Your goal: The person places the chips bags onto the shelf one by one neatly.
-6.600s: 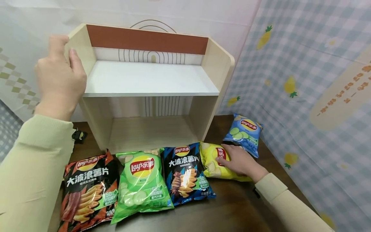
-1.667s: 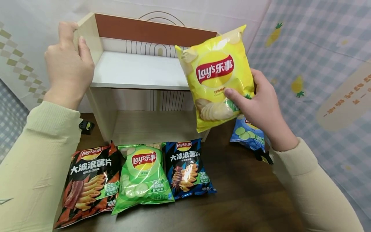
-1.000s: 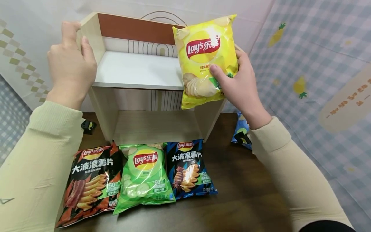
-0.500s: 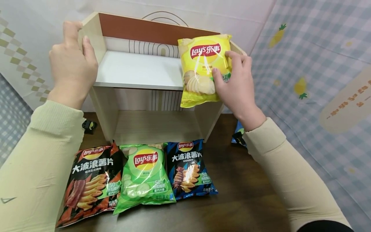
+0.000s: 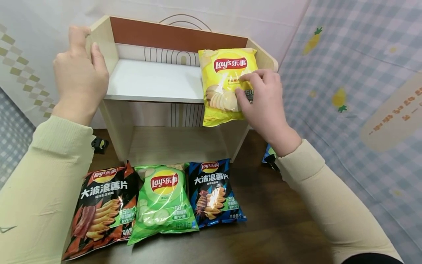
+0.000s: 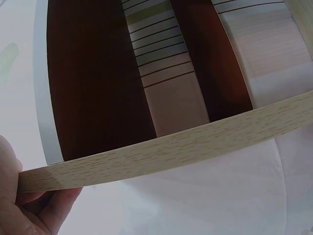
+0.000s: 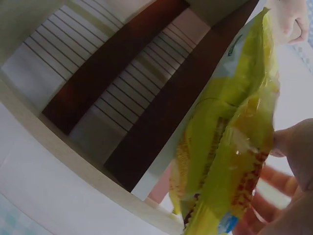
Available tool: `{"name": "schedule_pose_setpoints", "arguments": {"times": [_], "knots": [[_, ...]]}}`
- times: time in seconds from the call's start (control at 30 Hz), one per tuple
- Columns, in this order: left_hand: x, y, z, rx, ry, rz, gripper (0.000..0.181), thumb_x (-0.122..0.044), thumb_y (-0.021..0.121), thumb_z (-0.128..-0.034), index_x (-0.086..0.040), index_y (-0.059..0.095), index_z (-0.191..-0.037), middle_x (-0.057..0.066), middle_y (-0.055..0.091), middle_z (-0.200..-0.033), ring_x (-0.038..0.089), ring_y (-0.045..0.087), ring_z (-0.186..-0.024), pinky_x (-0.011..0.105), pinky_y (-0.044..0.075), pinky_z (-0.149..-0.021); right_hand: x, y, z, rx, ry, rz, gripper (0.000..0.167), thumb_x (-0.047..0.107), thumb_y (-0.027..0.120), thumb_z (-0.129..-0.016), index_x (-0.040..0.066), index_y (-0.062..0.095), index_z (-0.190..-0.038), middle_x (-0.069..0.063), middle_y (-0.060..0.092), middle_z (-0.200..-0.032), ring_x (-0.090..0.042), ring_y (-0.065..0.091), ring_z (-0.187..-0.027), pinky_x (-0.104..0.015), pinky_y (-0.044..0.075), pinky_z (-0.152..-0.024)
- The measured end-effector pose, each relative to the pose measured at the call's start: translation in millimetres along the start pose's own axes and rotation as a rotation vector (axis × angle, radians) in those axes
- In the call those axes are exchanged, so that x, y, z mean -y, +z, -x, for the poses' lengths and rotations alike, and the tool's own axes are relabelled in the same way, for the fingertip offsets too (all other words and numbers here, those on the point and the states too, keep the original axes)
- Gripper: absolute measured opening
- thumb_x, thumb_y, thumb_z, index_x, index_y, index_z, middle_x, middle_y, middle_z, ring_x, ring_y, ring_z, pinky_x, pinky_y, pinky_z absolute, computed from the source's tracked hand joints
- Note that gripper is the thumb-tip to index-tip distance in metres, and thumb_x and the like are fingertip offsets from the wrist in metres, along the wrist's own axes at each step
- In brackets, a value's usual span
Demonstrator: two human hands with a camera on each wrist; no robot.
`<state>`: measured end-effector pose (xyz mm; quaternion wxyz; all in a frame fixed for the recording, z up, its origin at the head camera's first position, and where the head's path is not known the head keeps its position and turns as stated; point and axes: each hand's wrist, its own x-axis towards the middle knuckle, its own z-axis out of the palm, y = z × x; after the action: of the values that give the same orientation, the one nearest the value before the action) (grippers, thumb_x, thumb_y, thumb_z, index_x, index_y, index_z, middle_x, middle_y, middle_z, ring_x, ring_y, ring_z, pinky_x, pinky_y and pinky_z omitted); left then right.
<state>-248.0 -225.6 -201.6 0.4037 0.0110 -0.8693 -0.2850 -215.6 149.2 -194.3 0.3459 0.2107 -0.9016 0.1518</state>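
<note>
A yellow Lay's chip bag (image 5: 222,88) hangs upright at the right end of the upper shelf, its lower end overlapping the white board's front edge. My right hand (image 5: 265,104) holds it near its right side, with bent fingers and thumb at its printed front. In the right wrist view the bag's back seam (image 7: 222,132) faces the shelf, and the bag hides part of the fingers (image 7: 264,208). My left hand (image 5: 80,75) grips the top of the wooden shelf unit's left side panel (image 6: 161,152); its fingers wrap the panel's end in the left wrist view.
On the dark table (image 5: 263,227), a black-red chip bag (image 5: 102,209), a green chip bag (image 5: 165,201) and a dark blue chip bag (image 5: 214,192) lie in a row before the shelf unit. A light blue bag (image 5: 267,154) shows partly behind my right wrist.
My right hand has lifted the yellow chip bag from the table to the upper shelf's right end, then lowered it slightly. Its fingers have shifted towards the bag's front. The left hand keeps its grip.
</note>
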Motion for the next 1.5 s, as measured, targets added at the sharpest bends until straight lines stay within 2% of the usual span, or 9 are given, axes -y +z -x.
{"name": "schedule_pose_setpoints", "arguments": {"times": [0.07,0.17,0.23,0.37,0.5,0.63,0.77,1.13,1.5], "knots": [[-0.1,0.2,0.1,0.001,0.000,-0.001,0.042,-0.038,0.029,-0.1017,-0.015,0.038,-0.136,0.036,0.061,-0.107,0.058,0.056,-0.093,0.059,0.041,-0.076,1.5,0.7,2.1,0.011,-0.064,0.008,0.029,0.023,0.062,-0.094,0.002,0.065,-0.114,-0.015,0.055,-0.115,-0.033,0.044,-0.109,-0.046,0.035,-0.093],[0.2,0.5,-0.1,0.003,-0.001,-0.006,0.043,-0.038,0.029,-0.1017,-0.015,0.037,-0.137,0.036,0.061,-0.106,0.058,0.056,-0.092,0.060,0.041,-0.075,2.7,1.4,6.7,0.061,-0.126,0.027,0.037,0.031,0.062,-0.093,0.003,0.065,-0.117,-0.013,0.059,-0.117,-0.033,0.048,-0.111,-0.048,0.034,-0.097],[0.3,1.0,-0.2,0.002,0.002,-0.009,0.042,-0.038,0.029,-0.1017,-0.015,0.037,-0.136,0.037,0.061,-0.106,0.059,0.056,-0.092,0.061,0.041,-0.076,2.1,2.1,11.1,0.104,-0.149,0.061,0.050,0.042,0.063,-0.091,0.005,0.061,-0.125,-0.013,0.056,-0.126,-0.033,0.044,-0.121,-0.050,0.030,-0.102],[1.3,1.5,-0.2,-0.011,0.014,-0.010,0.042,-0.038,0.029,-0.1016,-0.015,0.038,-0.135,0.038,0.061,-0.104,0.060,0.056,-0.091,0.063,0.040,-0.075,-1.9,6.0,20.1,0.182,-0.203,0.167,0.086,0.063,0.066,-0.080,0.008,0.045,-0.143,-0.015,0.040,-0.145,-0.034,0.025,-0.138,-0.052,0.016,-0.109],[1.9,1.7,-0.3,-0.022,0.026,-0.001,0.042,-0.038,0.030,-0.1014,-0.014,0.039,-0.134,0.039,0.061,-0.102,0.060,0.055,-0.088,0.063,0.039,-0.074,-5.4,12.2,24.6,0.163,-0.244,0.215,0.102,0.065,0.074,-0.071,0.009,0.036,-0.148,-0.017,0.033,-0.150,-0.035,0.019,-0.141,-0.051,0.013,-0.111],[2.3,1.4,-0.2,-0.022,0.029,-0.002,0.041,-0.038,0.030,-0.1014,-0.014,0.039,-0.134,0.039,0.061,-0.102,0.060,0.055,-0.088,0.063,0.040,-0.073,-4.8,17.7,24.1,0.098,-0.235,0.205,0.092,0.054,0.078,-0.072,0.009,0.042,-0.144,-0.016,0.039,-0.146,-0.035,0.025,-0.139,-0.051,0.017,-0.110],[2.6,1.1,-0.8,-0.020,0.027,-0.005,0.042,-0.038,0.030,-0.1015,-0.015,0.039,-0.134,0.038,0.061,-0.103,0.060,0.056,-0.088,0.062,0.040,-0.073,-1.6,22.1,19.4,0.079,-0.189,0.196,0.085,0.050,0.076,-0.076,0.009,0.045,-0.143,-0.015,0.043,-0.144,-0.035,0.030,-0.136,-0.052,0.023,-0.108],[-0.4,0.6,-0.1,-0.016,0.019,-0.011,0.042,-0.039,0.029,-0.1016,-0.015,0.038,-0.135,0.037,0.061,-0.105,0.059,0.056,-0.090,0.063,0.041,-0.075,0.9,29.3,-3.3,0.167,-0.036,0.154,0.077,0.057,0.059,-0.087,0.012,0.039,-0.147,-0.012,0.043,-0.144,-0.032,0.033,-0.134,-0.051,0.024,-0.108],[-6.3,2.6,0.5,0.004,0.013,-0.011,0.043,-0.039,0.028,-0.1017,-0.015,0.037,-0.136,0.036,0.061,-0.107,0.058,0.057,-0.092,0.063,0.043,-0.076,-25.4,34.4,-15.3,0.226,0.038,0.140,0.078,0.059,0.053,-0.090,0.017,0.029,-0.152,-0.011,0.036,-0.147,-0.028,0.027,-0.138,-0.048,0.019,-0.111]]}}
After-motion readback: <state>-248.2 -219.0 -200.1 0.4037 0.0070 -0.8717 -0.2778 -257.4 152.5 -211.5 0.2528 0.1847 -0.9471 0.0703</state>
